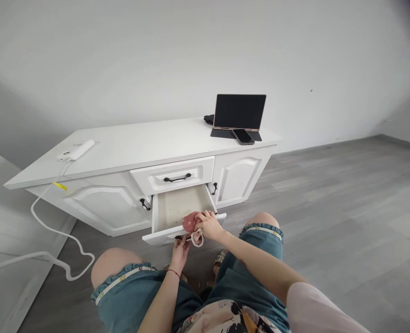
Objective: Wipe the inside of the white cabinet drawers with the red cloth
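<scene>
While the person sat with knees apart before a white cabinet (139, 138), the lower drawer (177, 206) stood pulled out between them, its pale bottom largely bare. The right hand (210, 225) had its fingers clamped on a pink cloth (190, 222), which lay over the top edge of the drawer front (156, 237); one part reached inside, and a paler, rolled end hung outside, just beside the left hand (180, 252). That hand was at the drawer's dark handle (182, 237), its fingers bent up against it; whether they had closed around it could not be told.

Above, the upper drawer (149, 179) was closed. On the cabinet top, toward the right, a dark screen (239, 111) leaned upright on its stand, with a phone (243, 136) lying at its foot. Near the left end lay a white power strip (78, 150), its cable trailing down past the edge.
</scene>
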Tool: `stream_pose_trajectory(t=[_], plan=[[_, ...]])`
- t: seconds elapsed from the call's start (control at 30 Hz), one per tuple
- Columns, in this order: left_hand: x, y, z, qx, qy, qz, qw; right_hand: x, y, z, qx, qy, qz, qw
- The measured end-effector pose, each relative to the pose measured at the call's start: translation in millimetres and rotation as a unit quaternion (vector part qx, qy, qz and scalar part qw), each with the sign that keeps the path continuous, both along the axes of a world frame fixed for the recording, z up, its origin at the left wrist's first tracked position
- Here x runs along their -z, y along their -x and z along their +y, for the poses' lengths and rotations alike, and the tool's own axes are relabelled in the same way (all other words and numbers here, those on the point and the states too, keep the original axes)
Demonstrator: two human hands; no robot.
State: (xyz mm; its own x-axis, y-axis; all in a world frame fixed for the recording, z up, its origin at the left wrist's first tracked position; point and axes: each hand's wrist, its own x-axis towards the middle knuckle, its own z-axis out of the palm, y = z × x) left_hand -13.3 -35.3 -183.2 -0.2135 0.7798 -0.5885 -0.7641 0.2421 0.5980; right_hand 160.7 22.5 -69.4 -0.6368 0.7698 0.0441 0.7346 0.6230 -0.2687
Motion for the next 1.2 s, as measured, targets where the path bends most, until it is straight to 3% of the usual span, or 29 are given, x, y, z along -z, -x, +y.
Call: stream_pose_trajectory(t=[0.37, 0.6, 0.87, 0.97, 1.1, 1.17, 1.2], plan=[[0.2, 1.5, -0.6, -0.001, 0.011, -0.014, 1.000, -3.2, -73.3, 13.0, 0.018, 0.019, -0.039, 0.999], [-1.7, 1.8, -0.6, 0.007, 0.014, -0.012, 1.000, -4.3, -97.9, 18.9, 0.035, 0.046, -0.045, 0.997], [-4.7, 1.1, 0.0, 0.003, 0.016, -0.012, 1.000, -12.2, -124.4, 16.2, 0.093, 0.043, -0.062, 0.993], [-6.7, 0.5, 0.0, 0.000, 0.016, -0.015, 1.000, -7.5, -123.1, 7.5, 0.147, 0.055, -0.051, 0.986], [-9.8, 0.2, 0.0, -0.005, 0.017, -0.019, 1.000, 20.9, -99.1, -13.2, 0.298, 0.070, 0.085, 0.948], [-10.4, 0.2, 0.1, -0.006, 0.018, -0.019, 1.000, 43.2, -76.4, -22.0, 0.370, 0.052, 0.217, 0.902], [-10.3, 0.2, 0.1, -0.007, 0.018, -0.018, 1.000, 54.6, -63.1, -24.7, 0.411, 0.041, 0.287, 0.864]])
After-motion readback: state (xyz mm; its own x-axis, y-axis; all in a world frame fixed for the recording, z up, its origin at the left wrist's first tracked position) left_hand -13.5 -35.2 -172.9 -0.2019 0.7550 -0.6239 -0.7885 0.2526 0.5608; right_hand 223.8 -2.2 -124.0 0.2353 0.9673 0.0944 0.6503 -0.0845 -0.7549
